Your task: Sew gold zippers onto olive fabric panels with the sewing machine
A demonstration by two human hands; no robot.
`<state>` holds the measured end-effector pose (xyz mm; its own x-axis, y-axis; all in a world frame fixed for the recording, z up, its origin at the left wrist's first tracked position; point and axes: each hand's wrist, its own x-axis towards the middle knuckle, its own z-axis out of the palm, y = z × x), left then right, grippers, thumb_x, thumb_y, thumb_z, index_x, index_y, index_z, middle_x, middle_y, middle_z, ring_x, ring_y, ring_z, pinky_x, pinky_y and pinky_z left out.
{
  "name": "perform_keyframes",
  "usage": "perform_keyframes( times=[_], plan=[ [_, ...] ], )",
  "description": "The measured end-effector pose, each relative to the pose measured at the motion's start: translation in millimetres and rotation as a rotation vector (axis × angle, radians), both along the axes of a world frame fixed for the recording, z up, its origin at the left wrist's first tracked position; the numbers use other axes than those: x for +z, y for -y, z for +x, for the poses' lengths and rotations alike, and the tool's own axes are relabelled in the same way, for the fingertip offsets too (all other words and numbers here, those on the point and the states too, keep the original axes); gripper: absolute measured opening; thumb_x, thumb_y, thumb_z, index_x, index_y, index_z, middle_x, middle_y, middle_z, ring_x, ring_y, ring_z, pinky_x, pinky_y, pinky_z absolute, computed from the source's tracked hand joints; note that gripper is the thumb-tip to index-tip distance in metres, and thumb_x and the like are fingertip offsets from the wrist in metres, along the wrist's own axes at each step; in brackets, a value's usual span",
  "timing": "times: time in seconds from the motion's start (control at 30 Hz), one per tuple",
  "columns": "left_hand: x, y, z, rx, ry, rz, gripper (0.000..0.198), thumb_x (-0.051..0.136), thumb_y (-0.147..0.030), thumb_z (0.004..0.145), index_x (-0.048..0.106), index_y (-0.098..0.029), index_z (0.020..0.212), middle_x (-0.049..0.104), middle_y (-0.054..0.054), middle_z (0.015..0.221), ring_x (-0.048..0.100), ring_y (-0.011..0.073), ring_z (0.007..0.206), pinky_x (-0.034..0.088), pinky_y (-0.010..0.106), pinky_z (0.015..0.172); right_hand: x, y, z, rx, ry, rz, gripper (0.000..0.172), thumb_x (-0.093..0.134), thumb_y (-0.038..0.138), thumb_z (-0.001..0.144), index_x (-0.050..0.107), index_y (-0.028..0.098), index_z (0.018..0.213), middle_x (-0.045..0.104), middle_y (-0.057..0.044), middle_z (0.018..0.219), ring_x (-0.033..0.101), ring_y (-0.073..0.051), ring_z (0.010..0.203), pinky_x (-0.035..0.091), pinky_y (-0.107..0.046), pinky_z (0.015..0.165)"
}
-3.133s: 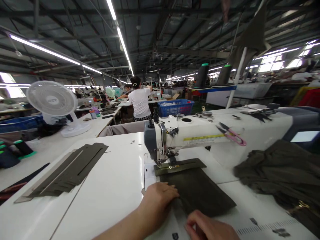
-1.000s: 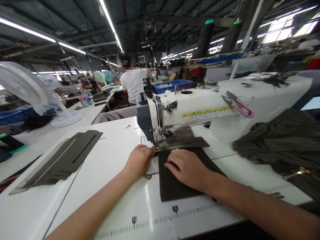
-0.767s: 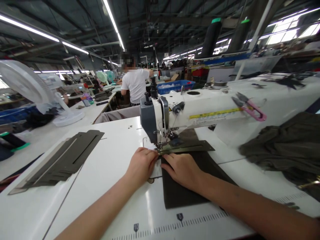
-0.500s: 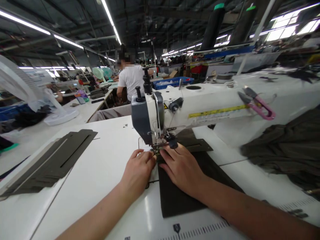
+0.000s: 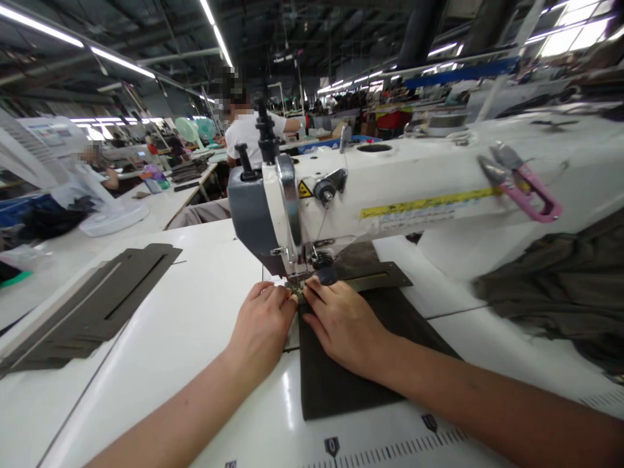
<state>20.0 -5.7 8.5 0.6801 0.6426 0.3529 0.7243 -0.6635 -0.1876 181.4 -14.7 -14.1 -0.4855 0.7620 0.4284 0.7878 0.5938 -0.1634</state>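
A dark olive fabric piece (image 5: 336, 383) lies under the head of a white sewing machine (image 5: 419, 188), its edge at the presser foot (image 5: 297, 284). My left hand (image 5: 260, 325) is closed, its curled fingertips pinching at the left edge of the fabric, just left of the foot. The fingers partly hide what they grip. My right hand (image 5: 348, 328) lies on top of the fabric, fingers stretched toward the foot and thumb apart. Behind it, another fabric part with a slot (image 5: 380, 278) lies on the machine bed.
Stacked dark slotted panels (image 5: 92, 312) lie on the left of the white table (image 5: 195, 305). Pink-handled snips (image 5: 524, 185) rest against the machine arm. Crumpled dark fabric (image 5: 560, 286) is at the right. A white fan (image 5: 114, 218) stands left; a person in a white shirt (image 5: 246, 136) works beyond.
The view has shifted slightly, so the machine head appears further left and nearer. Both hands remain beside the presser foot, with the fabric still under the right one.
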Motion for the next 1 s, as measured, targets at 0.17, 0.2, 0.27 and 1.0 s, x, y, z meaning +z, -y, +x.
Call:
perform_keyframes(
  times=[0.17, 0.2, 0.27, 1.0],
  plan=[
    [-3.2, -3, 0, 0.019, 0.014, -0.016, 0.012, 0.049, -0.009, 0.08, 0.061, -0.012, 0.08, 0.061, 0.008, 0.078, 0.057, 0.0212, 0.077, 0.045, 0.037, 0.081, -1.0, -5, -1, 0.01, 0.0, 0.001, 0.025, 0.049, 0.018, 0.082, 0.059, 0.007, 0.102, 0.058, -0.017, 0.106, 0.05, -0.027, 0.098, 0.04, -0.042, 0.089],
    [-3.6, -3, 0, 0.02, 0.016, -0.019, 0.012, 0.049, -0.009, 0.079, 0.061, -0.012, 0.08, 0.061, 0.008, 0.078, 0.057, 0.021, 0.076, 0.045, 0.037, 0.081, -1.0, -5, -1, 0.008, 0.003, 0.0, 0.025, 0.049, 0.018, 0.082, 0.059, 0.007, 0.102, 0.058, -0.017, 0.105, 0.051, -0.027, 0.097, 0.041, -0.042, 0.088],
    [-4.4, -5, -1, 0.021, 0.017, -0.023, 0.012, 0.049, -0.009, 0.079, 0.06, -0.012, 0.078, 0.061, 0.008, 0.078, 0.057, 0.0211, 0.076, 0.044, 0.037, 0.081, -1.0, -6, -1, 0.004, 0.013, -0.009, 0.024, 0.049, 0.018, 0.082, 0.059, 0.007, 0.101, 0.057, -0.017, 0.104, 0.051, -0.027, 0.096, 0.041, -0.042, 0.086],
    [0.5, -11, -2, -0.002, -0.073, -0.001, 0.01, 0.053, -0.008, 0.08, 0.062, -0.011, 0.08, 0.063, 0.009, 0.081, 0.058, 0.022, 0.078, 0.044, 0.036, 0.08, 1.5, -11, -1, 0.013, 0.026, -0.055, 0.025, 0.048, 0.02, 0.083, 0.06, 0.007, 0.101, 0.057, -0.016, 0.105, 0.048, -0.026, 0.101, 0.038, -0.04, 0.089]
  ],
)
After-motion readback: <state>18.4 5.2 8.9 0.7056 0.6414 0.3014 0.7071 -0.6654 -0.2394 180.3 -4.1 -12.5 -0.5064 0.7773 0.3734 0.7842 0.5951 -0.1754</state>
